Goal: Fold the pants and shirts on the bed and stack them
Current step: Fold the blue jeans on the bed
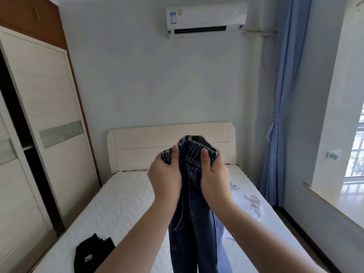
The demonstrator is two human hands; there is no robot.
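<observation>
A bedroom seen from head height, looking down a bed [118,203] with a bare white quilted mattress. At the far left stands a wardrobe [45,115] with pale sliding doors. On the near left of the mattress lies a black garment [92,253], crumpled and unfolded.

In the middle, both arms reach forward and hold a pair of dark blue jeans [193,223] up in the air above the bed. The left hand [165,174] has its fingers curled round the left side of the gathered elastic waistband, thumb on the near face. The right hand [213,174] grips the right side of the waistband the same way. The legs hang straight down between the arms, out of view at the bottom.

The denim looks soft but fairly heavy, likely to drape rather than slip; the waistband corners seem the surest hold for laying it flat.

To the right, a light blue and white garment [252,201] lies spread on the mattress. Beyond it hang a blue curtain [283,95] and a bright window [356,154].
</observation>
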